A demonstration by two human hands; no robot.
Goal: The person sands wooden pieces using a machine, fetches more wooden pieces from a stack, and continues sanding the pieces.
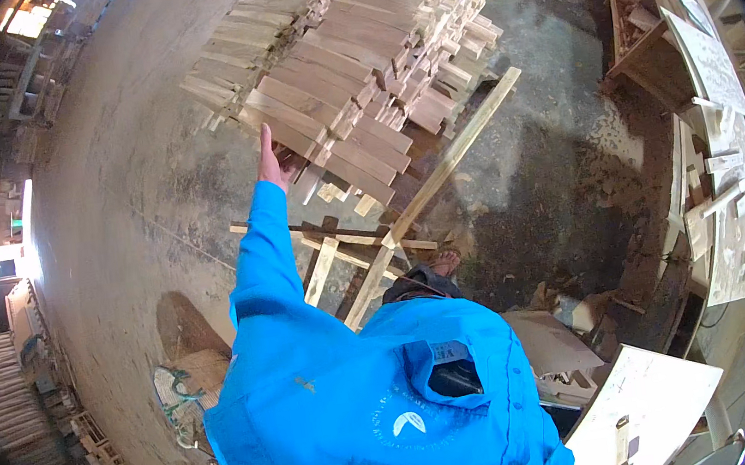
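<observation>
The big gray floor [121, 152] has dark patches [560, 168] toward its right edge. Light shines through an opening [8, 259] by its left edge and a window [28, 21] near its far left corner. A brown shelf [644, 55] stands by its right edge.

Pale brown wooden boards [305, 97] are stacked flat in uneven layers on the grey floor [148, 148], laid side by side, their ends left staggered.
</observation>
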